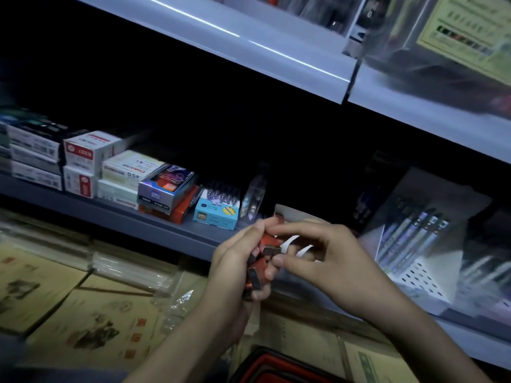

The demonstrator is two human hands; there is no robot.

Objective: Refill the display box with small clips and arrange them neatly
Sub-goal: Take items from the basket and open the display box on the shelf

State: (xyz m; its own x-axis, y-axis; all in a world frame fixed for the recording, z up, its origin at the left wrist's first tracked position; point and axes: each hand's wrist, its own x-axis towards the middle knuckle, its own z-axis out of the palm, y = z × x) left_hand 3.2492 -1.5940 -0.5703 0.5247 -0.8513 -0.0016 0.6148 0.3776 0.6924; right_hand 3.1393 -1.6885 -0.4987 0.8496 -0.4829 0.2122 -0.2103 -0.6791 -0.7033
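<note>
Clutching small red packs (254, 276), left hand (235, 261) curled upright; right hand (326, 261) pinches top pack (269, 243), thumb underneath.

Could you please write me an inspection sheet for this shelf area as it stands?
Surface: grey shelf, dimly lit, loaded with stock.
Job's things: red and dark clips bunched in hand; white box behind the hands, contents hidden.
Clutter: stacked boxes, blue box, pen rack.
Grips: left hand grips the clips; right hand pinches the top of the bunch.
Cables: nothing seen.
Surroundings: upper shelf above, paper packs below, red-rimmed basket at the bottom edge.
</note>
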